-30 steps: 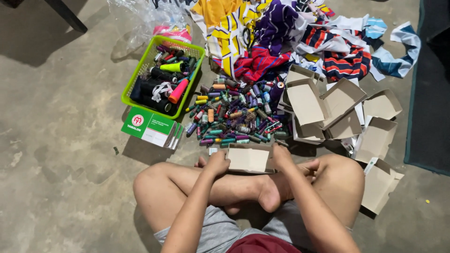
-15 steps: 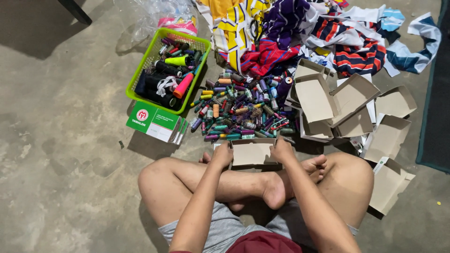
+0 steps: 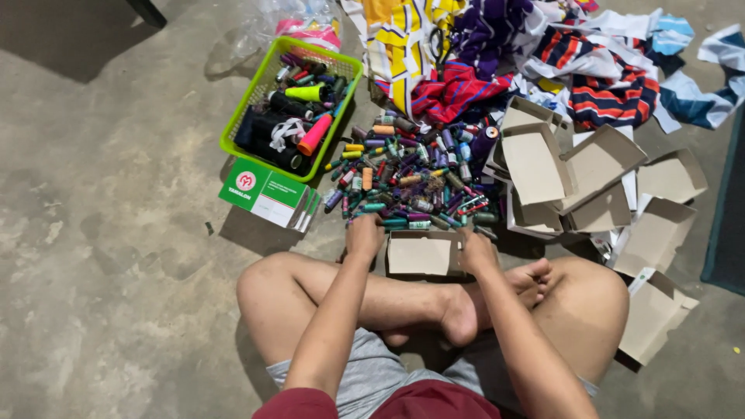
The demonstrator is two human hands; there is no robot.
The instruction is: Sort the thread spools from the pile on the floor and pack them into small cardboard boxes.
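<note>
A small open cardboard box point(image 3: 423, 254) sits on the concrete floor point(image 3: 116, 256) before crossed legs, left hand point(image 3: 365, 235) and right hand point(image 3: 477, 250) gripping its ends, fingers curled. Beyond lies a thread spool pile point(image 3: 411, 182), then a green basket point(image 3: 289, 109) and folded boxes point(image 3: 590, 186).

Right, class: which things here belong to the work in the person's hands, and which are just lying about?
In hand:
left hand
right hand
small box
spool pile

Lying about:
green basket
green-and-white carton
empty boxes
cloth heap
</note>
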